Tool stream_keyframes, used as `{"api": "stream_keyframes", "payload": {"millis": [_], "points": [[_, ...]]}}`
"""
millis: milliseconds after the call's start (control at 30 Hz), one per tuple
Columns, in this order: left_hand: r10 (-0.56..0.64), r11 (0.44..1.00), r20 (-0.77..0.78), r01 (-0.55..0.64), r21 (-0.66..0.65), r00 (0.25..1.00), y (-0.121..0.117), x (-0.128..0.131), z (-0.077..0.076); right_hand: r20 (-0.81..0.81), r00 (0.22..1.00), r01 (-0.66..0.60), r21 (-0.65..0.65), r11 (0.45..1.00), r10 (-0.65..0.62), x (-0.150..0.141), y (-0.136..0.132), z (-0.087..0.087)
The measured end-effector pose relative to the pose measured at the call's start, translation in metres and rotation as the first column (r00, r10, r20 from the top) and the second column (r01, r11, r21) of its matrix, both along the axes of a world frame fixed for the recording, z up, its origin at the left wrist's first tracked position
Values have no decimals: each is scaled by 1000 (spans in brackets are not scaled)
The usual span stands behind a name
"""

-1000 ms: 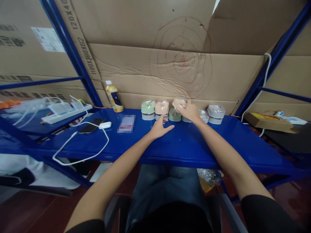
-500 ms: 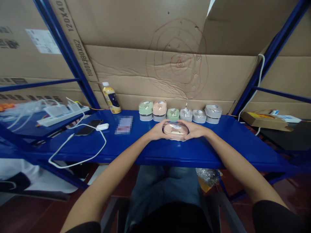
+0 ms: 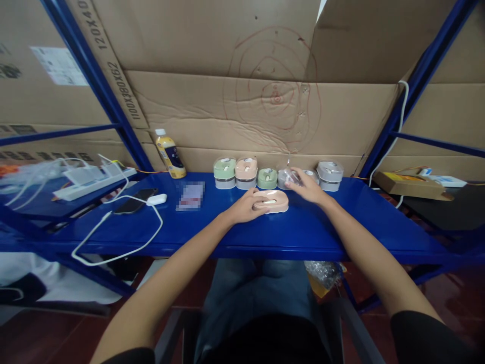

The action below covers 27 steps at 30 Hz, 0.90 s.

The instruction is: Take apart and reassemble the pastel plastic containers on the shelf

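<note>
A pink oval lidded box with a pale handle on top sits on the blue table in front of me. My left hand grips it from the left, its fingers lying over the top near the handle. Up and to the right, my right hand pinches a clear plastic cover, raised off the pink box. The cover and fingers partly hide two grey boxes in the row behind. In that row a small green box stands nearest to the pink one.
Stacked green, pink and grey boxes stand along the cardboard back wall. Leftward are a yellow drink bottle, a blurred packet, a phone, a white cable and a power strip.
Both hands held the pink box with its clear cover on. The right hand has lifted the cover away, up and to the back right, while the left hand stays on the box.
</note>
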<state>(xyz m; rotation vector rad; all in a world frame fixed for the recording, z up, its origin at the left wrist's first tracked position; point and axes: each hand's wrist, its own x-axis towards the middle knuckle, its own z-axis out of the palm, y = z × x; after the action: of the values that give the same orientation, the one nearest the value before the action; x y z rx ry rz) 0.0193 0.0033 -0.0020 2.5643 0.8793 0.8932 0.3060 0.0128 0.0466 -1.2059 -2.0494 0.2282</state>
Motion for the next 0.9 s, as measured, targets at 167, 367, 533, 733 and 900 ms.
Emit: {"api": "stream_keyframes", "payload": {"millis": [167,367,533,733,900], "points": [[9,1000,-19,-9,-4,1000,-1,2,3,-22,994,108,-12,994,-108,7,5,0],[260,963,259,-271,6,930,18,-6,3,-67,993,94,1,996,-94,5,5,2],[397,899,381,-437,19,835,23,-13,7,-110,989,101,39,994,-96,9,8,2],[162,985,100,-167,41,982,4,-5,7,-33,999,-23,65,998,25,6,4,2],[52,998,24,-52,23,998,-2,2,1,93,958,-270,-35,962,273,-5,0,-2]]}}
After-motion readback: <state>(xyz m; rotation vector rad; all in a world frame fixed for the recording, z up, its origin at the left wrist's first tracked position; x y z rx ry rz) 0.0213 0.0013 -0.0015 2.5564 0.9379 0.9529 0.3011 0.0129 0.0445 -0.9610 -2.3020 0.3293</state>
